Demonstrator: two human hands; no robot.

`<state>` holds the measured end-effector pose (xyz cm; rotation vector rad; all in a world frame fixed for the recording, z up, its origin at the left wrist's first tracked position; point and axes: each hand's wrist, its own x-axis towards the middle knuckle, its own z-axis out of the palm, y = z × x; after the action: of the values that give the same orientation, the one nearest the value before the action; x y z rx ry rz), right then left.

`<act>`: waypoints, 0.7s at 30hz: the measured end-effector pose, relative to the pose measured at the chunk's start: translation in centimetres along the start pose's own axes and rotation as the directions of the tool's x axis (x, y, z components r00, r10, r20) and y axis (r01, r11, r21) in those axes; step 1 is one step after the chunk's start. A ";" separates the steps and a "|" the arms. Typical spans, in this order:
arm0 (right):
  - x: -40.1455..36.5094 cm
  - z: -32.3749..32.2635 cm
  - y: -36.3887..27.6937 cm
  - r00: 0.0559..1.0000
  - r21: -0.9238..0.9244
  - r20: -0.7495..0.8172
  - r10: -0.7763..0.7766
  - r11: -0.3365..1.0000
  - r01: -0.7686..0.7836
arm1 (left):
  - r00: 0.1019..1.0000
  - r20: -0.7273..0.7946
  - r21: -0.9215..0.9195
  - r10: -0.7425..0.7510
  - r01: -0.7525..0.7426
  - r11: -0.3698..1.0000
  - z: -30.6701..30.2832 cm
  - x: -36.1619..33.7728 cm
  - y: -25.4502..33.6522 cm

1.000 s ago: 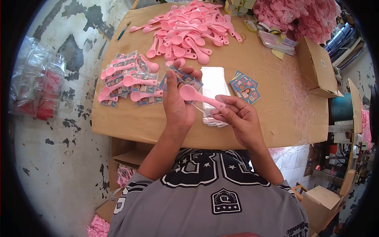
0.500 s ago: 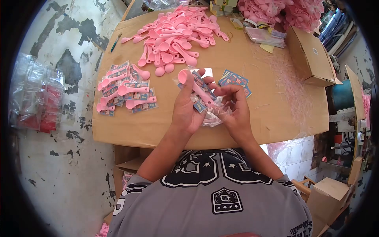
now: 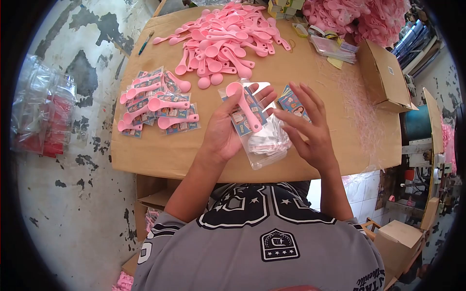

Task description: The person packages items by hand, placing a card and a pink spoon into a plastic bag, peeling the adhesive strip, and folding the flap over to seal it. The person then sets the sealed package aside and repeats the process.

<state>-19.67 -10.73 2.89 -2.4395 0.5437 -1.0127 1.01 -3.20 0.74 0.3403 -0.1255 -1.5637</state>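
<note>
My left hand holds a pink spoon lying on a blue printed card in a clear bag, thumb on top near the bowl. To its right, my right hand is lifted with fingers spread and nothing between them. Below the held spoon lies a stack of clear plastic bags. Blue printed cards rest just beyond my right hand's fingers. On the left of the table is a pile of bagged spoons with cards. A large heap of loose pink spoons is at the far side.
A teal pen lies at the table's far left. An open cardboard box stands at the right edge, near tape rolls and a stack of plastic sleeves. Large bags of pink spoons sit at the back right. Thin plastic strands litter the right side.
My right hand has let go of the bagged spoon and moved right, its fingers opening. The spoon and card now lie flatter in my left hand. The view has shifted slightly.
</note>
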 end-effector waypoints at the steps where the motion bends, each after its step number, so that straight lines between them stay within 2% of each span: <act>1: 0.4 0.4 -0.3 1.000 -0.084 0.013 -0.013 0.996 0.014 | 1.000 -0.003 0.001 -0.023 0.023 1.000 0.0 -0.1 -0.1; 4: 1.3 1.8 -0.4 0.989 -0.127 0.077 -0.127 0.983 0.136 | 0.997 0.017 0.064 -0.072 0.070 0.995 -0.3 -0.2 -0.8; 7: 1.9 2.3 0.6 0.983 0.009 0.078 -0.168 0.986 0.168 | 0.996 0.007 0.102 -0.088 0.087 0.991 -0.3 -0.5 -1.2; 8: 1.9 2.1 0.9 0.987 0.138 0.068 -0.147 0.981 0.137 | 0.992 -0.029 0.107 -0.127 0.129 0.986 -0.7 -0.5 -1.0; 10: 1.7 1.1 1.5 0.993 0.390 0.056 -0.101 0.918 0.071 | 0.998 -0.045 0.169 -0.051 0.058 0.984 -1.6 -0.4 -0.5; 13: 0.5 0.8 0.8 0.969 0.572 -0.033 0.245 0.800 -0.182 | 1.000 0.000 0.343 0.023 -0.021 0.939 -0.6 -0.6 -0.3; 14: 0.3 0.6 0.9 0.955 0.498 -0.006 0.298 0.829 -0.255 | 0.999 0.038 0.423 0.020 -0.034 0.905 -0.3 -0.7 -0.3; 15: 0.1 0.5 0.9 0.932 0.539 0.040 0.361 0.778 -0.324 | 0.997 0.076 0.499 0.013 -0.049 0.865 0.0 -0.9 -0.4; 16: -0.2 0.7 0.6 0.904 0.575 0.089 0.418 0.720 -0.389 | 0.990 0.112 0.560 0.084 -0.133 0.818 0.3 -0.9 -1.3; 17: -0.3 0.9 0.3 0.872 0.606 0.141 0.469 0.655 -0.451 | 0.991 0.096 0.617 0.091 -0.131 0.776 0.5 -1.0 -1.8; 19: -0.9 1.9 0.7 0.861 0.617 0.181 0.476 0.627 -0.476 | 0.991 0.065 0.720 0.113 -0.126 0.682 0.7 -1.0 -2.5; 21: -1.8 2.0 0.7 0.820 0.592 0.265 0.507 0.586 -0.553 | 0.987 0.019 0.705 0.161 -0.127 0.698 0.1 -0.8 -3.3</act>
<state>-19.51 -9.89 0.30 -1.5275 0.7012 -0.6869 -2.17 -2.28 -0.02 0.9494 -0.7193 -1.2924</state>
